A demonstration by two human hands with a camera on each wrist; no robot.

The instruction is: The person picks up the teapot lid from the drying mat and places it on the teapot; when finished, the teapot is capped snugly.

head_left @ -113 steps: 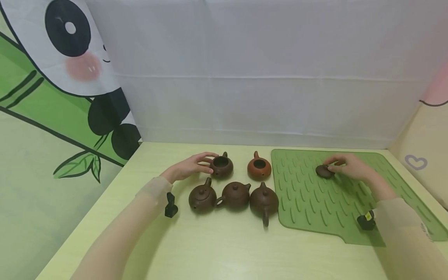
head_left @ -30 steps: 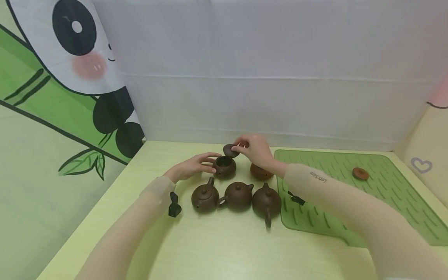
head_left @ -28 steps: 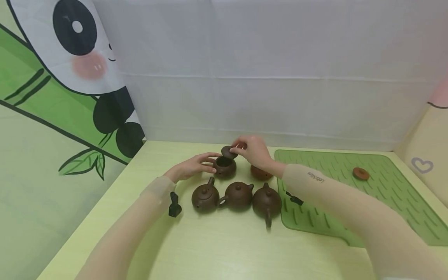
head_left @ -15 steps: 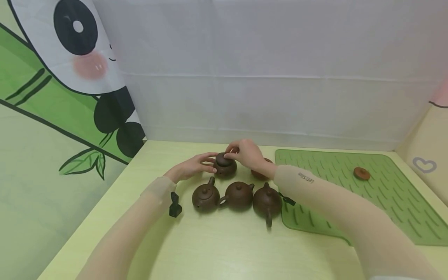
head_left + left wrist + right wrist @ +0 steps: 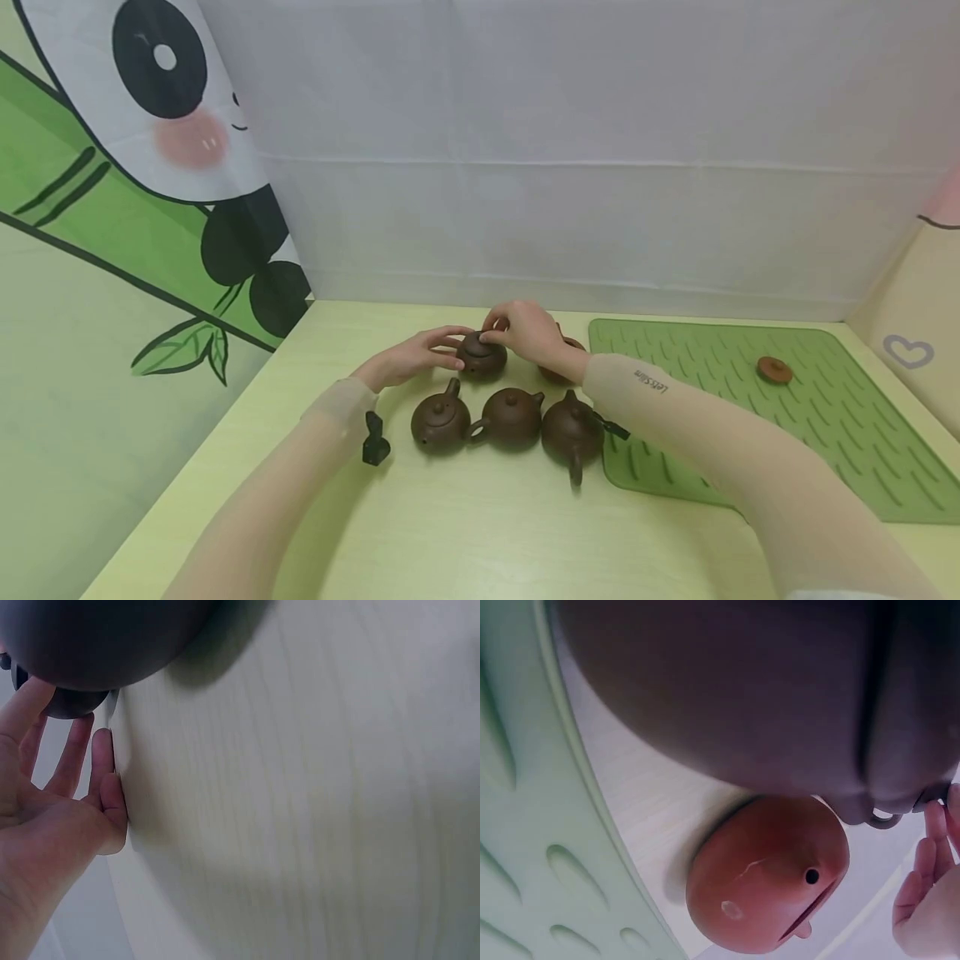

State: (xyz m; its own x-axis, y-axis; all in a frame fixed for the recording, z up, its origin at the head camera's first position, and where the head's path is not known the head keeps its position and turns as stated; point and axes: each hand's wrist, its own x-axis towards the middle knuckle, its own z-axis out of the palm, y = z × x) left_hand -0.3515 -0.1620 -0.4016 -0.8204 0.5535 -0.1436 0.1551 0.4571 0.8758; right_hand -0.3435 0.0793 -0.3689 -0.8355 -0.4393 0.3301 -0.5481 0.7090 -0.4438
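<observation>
My left hand (image 5: 405, 358) holds the side of a small dark brown teapot (image 5: 486, 364) in the back row, thumb in front and fingers behind. My right hand (image 5: 531, 337) pinches the knob of its brown lid (image 5: 476, 345), which lies over the teapot's mouth; the hand covers part of it. Behind my right wrist, a reddish clay teapot (image 5: 573, 342) is partly hidden; it shows lidless in the right wrist view, lying close to a large dark teapot (image 5: 727, 697). In the left wrist view, a dark teapot (image 5: 97, 637) looms above my fingers.
In the front row stand three lidded brown teapots: left (image 5: 440, 425), middle (image 5: 512, 421) and right (image 5: 572, 432). A green ridged mat (image 5: 690, 467) covers the table's right side, with a reddish lid (image 5: 774, 370) on it. A white cloth wall (image 5: 570, 233) rises behind.
My right hand has brought the brown lid from the mat across to the dark teapot and lowered it onto the mouth. My left hand stays at the teapot.
</observation>
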